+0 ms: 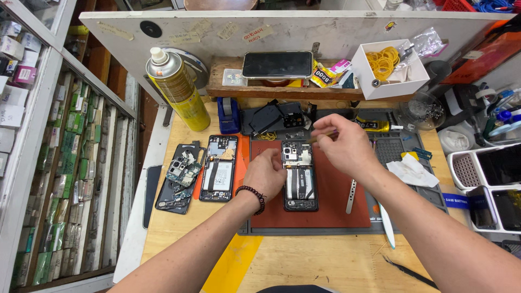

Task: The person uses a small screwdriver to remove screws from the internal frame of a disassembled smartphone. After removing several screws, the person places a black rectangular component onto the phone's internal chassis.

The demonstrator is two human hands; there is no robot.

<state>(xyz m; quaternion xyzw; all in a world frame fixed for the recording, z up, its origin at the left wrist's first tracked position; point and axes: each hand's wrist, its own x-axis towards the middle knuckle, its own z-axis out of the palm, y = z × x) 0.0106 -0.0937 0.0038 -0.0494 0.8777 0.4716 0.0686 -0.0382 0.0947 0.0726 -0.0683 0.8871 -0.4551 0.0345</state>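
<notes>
Left hand (266, 172) steadies the opened phone (299, 176); right hand (343, 145) pinches what seems a thin tool (320, 138) above it.

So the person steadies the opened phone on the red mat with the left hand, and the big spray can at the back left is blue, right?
Not quite: the spray can is yellow with a silver top, not blue, as the head view shows. The rest holds: the left hand rests against the opened phone lying on the red mat, and the can stands at the back left of the bench.

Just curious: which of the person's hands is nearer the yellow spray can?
Left. The left hand sits right of the yellow spray can; the right hand is farther right.
</notes>
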